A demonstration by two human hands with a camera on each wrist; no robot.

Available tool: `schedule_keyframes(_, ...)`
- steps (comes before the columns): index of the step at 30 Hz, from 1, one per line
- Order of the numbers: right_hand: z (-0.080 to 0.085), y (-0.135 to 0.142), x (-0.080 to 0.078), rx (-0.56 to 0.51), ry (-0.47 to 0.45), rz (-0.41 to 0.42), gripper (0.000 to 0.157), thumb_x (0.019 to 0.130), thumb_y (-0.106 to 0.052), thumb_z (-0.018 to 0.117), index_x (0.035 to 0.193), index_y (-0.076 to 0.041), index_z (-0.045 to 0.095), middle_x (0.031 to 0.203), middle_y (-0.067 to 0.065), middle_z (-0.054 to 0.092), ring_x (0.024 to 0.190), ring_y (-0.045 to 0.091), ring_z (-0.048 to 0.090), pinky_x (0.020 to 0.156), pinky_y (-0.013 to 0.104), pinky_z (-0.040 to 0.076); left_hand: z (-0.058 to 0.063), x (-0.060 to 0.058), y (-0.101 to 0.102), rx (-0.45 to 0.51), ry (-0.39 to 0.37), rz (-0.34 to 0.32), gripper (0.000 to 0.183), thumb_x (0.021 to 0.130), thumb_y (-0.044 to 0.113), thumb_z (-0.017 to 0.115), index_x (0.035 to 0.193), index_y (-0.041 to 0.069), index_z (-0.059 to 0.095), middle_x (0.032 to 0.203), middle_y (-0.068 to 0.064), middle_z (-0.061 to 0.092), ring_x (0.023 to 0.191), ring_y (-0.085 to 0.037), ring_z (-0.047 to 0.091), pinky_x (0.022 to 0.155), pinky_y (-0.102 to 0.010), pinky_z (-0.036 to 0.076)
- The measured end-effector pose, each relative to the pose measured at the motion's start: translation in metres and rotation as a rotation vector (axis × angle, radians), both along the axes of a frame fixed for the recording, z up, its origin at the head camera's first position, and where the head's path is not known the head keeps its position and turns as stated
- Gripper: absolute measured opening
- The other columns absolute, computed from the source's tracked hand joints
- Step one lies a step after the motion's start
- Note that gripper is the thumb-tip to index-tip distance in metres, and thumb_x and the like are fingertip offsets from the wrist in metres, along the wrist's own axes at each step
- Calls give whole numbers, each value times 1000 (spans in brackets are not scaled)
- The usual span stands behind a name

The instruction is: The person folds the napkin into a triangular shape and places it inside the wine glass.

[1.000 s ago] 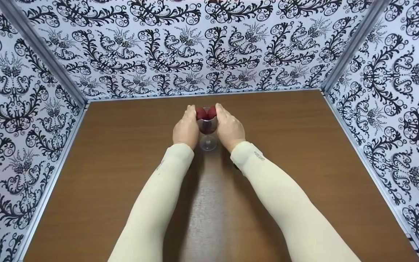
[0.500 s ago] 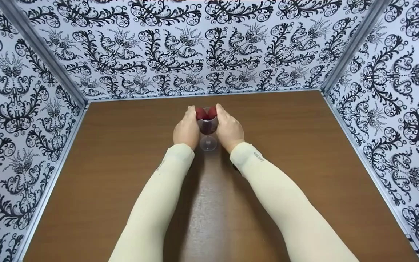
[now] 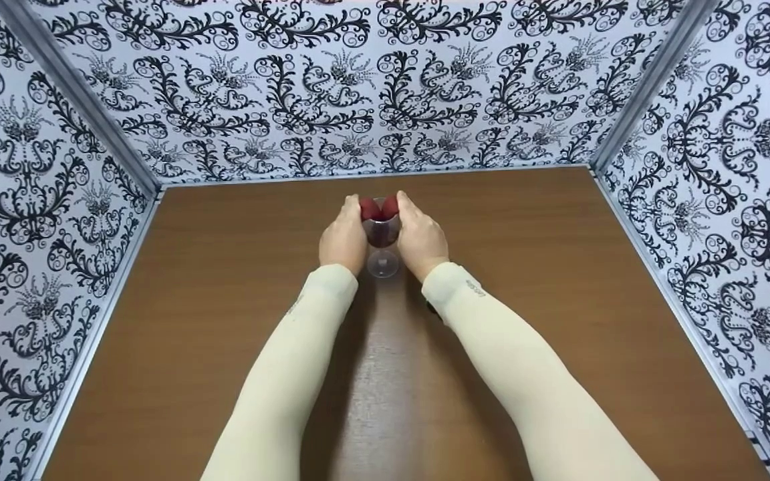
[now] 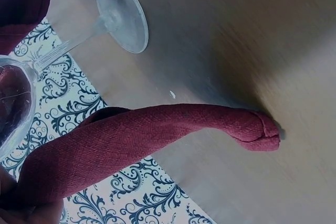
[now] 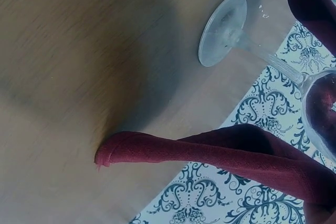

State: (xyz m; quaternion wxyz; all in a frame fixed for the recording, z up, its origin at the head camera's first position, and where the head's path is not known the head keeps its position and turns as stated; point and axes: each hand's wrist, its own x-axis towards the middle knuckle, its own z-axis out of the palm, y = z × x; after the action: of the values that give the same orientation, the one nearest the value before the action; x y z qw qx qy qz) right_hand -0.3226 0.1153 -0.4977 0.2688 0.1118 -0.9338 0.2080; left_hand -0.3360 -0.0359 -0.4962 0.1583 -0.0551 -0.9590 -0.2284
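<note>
A stemmed wine glass (image 3: 383,263) stands upright toward the back of the table, between my two hands. Inside its bowl is a dark red cloth napkin (image 3: 371,209), whose folds rise above the rim. My left hand (image 3: 343,239) holds the napkin at the left of the bowl, my right hand (image 3: 423,239) at the right. In the left wrist view a rolled napkin end (image 4: 142,135) hangs down from the fingers (image 4: 39,213). The right wrist view has a tapering napkin end (image 5: 210,153) hanging near the glass foot (image 5: 223,30). Most fingertips are hidden.
The glass and hands are over a brown wooden table (image 3: 224,300). Walls with black-and-white scroll patterns (image 3: 385,93) enclose its back and sides, joined by grey corner posts (image 3: 652,80). Pale sleeves cover both forearms.
Hardly anything differs. Both hands have shifted very slightly, with the napkin and the glass in the same place.
</note>
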Motion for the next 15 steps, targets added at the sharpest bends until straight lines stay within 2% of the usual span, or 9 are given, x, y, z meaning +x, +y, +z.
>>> schedule_keyframes(9, 1, 0, 1, 2, -15, 13, 50, 88, -4, 45, 138, -9, 44, 136, 4, 52, 109, 26, 61, 89, 37, 49, 0, -1, 0, 3, -3, -1, 44, 96, 10, 38, 139, 13, 38, 135, -8, 53, 103, -30, 63, 85, -45, 50)
schedule_keyframes(15, 3, 2, 0, -3, -24, 19, 51, 87, -4, 45, 138, -9, 44, 135, 3, 53, 110, 25, 60, 90, 37, 49, 1, -2, -2, 9, -34, -9, 45, 95, 11, 38, 140, 16, 37, 139, -4, 49, 102, -30, 63, 84, -45, 51)
